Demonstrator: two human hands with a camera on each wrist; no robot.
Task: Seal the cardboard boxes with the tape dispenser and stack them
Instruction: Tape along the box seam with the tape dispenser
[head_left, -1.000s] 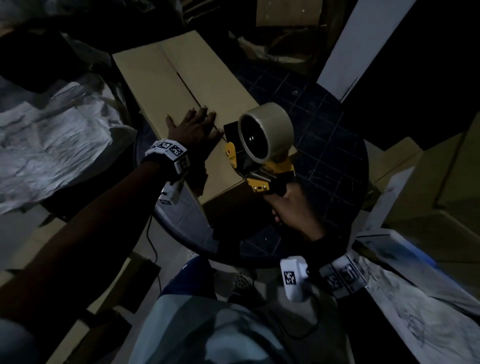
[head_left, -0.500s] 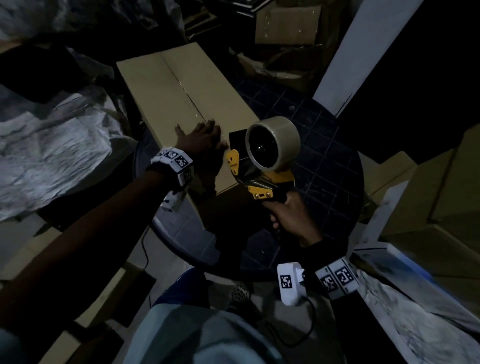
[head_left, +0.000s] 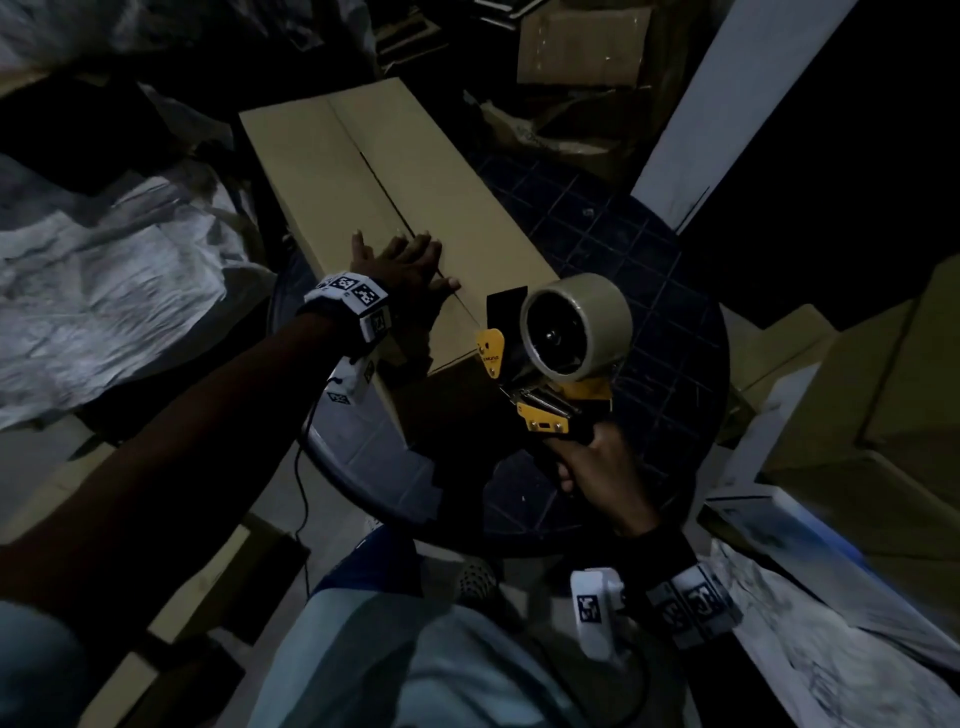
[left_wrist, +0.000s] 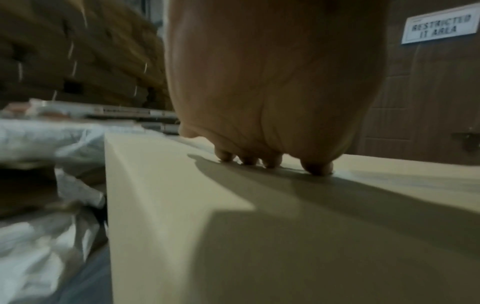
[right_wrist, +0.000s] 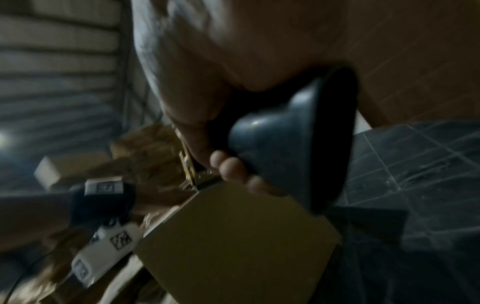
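A long tan cardboard box (head_left: 363, 171) lies on a round dark table (head_left: 675, 332), its two top flaps meeting in a centre seam. My left hand (head_left: 400, 265) presses flat on the near part of the lid, fingers spread across the seam; the left wrist view shows the fingertips (left_wrist: 270, 162) down on the cardboard (left_wrist: 207, 226). My right hand (head_left: 597, 462) grips the handle of a yellow and black tape dispenser (head_left: 550, 353) with a tan roll, held just past the box's near end. In the right wrist view the fingers (right_wrist: 231, 166) curl round the dark handle (right_wrist: 285, 144).
Crumpled white sheeting (head_left: 104, 291) lies to the left. More cardboard boxes (head_left: 883, 395) stand at the right and flattened cardboard (head_left: 582, 47) at the back. A white panel (head_left: 727, 98) leans beyond the table. My knees (head_left: 405, 660) are at the table's near edge.
My left hand has slid a little farther onto the lid over the seam. The dispenser in my right hand has drifted slightly right and toward me, near the box's end.
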